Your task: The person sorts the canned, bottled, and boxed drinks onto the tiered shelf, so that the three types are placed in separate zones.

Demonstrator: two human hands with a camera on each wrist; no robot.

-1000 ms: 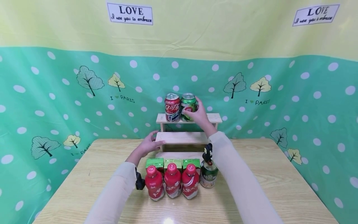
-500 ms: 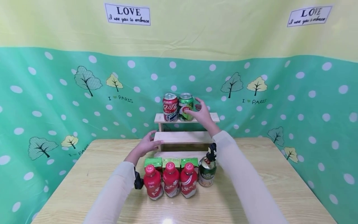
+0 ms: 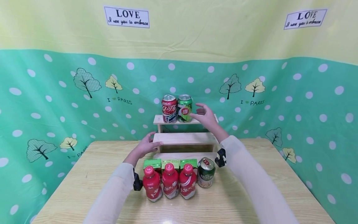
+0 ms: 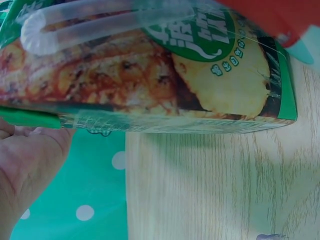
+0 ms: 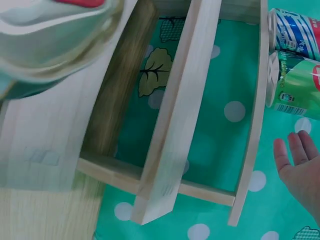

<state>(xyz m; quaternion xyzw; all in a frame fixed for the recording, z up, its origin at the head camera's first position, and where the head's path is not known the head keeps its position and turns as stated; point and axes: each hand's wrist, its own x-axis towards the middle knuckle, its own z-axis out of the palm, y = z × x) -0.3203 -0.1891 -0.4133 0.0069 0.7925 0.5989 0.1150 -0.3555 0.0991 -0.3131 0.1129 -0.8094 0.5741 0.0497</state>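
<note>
A red cola can point(image 3: 169, 109) and a green can point(image 3: 185, 108) stand side by side on the top step of a wooden tiered rack point(image 3: 185, 138). My right hand point(image 3: 207, 117) is beside the green can, thumb and fingers spread around air. A small gap shows between them. In the right wrist view, the fingers of that hand point(image 5: 302, 167) are loosely extended below the green can point(image 5: 295, 85). My left hand point(image 3: 144, 146) holds the left end of the middle step, thumb in front and fingers behind. A carton point(image 4: 150, 70) with a straw hides part of it in the left wrist view.
Three red bottles point(image 3: 170, 182) stand in a row on the wooden table point(image 3: 92, 174). Behind them are three green drink cartons point(image 3: 152, 162) at the rack's lowest step point(image 3: 185, 155). A dark green can point(image 3: 206, 174) stands to their right, close to the right wrist camera.
My right hand has let go of the green can and drawn away to the right. The green can stays beside the cola can. My left hand keeps its place on the rack.
</note>
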